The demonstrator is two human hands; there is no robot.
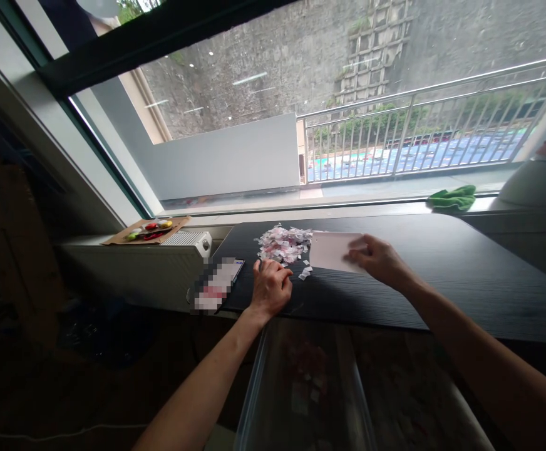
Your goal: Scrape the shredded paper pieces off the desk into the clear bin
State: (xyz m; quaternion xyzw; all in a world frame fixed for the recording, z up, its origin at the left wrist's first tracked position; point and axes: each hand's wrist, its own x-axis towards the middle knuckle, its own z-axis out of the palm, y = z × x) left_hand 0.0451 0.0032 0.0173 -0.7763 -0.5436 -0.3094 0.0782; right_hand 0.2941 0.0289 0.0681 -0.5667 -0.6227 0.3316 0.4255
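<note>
We are looking down at a dark table beside a large window, with both our arms reaching forward over it. A heap of small white and pinkish scraps is lying near the far edge, left of the table's middle. Our right hand is gripping the right end of a pale pink card, its fingers closed around that end, though blur is hiding the exact hold. The card is lying low over the table, its left edge right at the heap's right side. Our left hand is resting just in front of the heap, its fingers loosely curled; we cannot tell whether they are holding a scrap.

As for progress, most scraps are sitting together in one heap, so the gathering is looking largely done. A few loose pieces are lying apart, between the heap and the near edge, and these are seemingly what is left to bring in. Below the table, a clear box is standing in shadow, with some pale pieces dimly showing. A phone, partly pixelated, is lying at the table's left corner.
</note>
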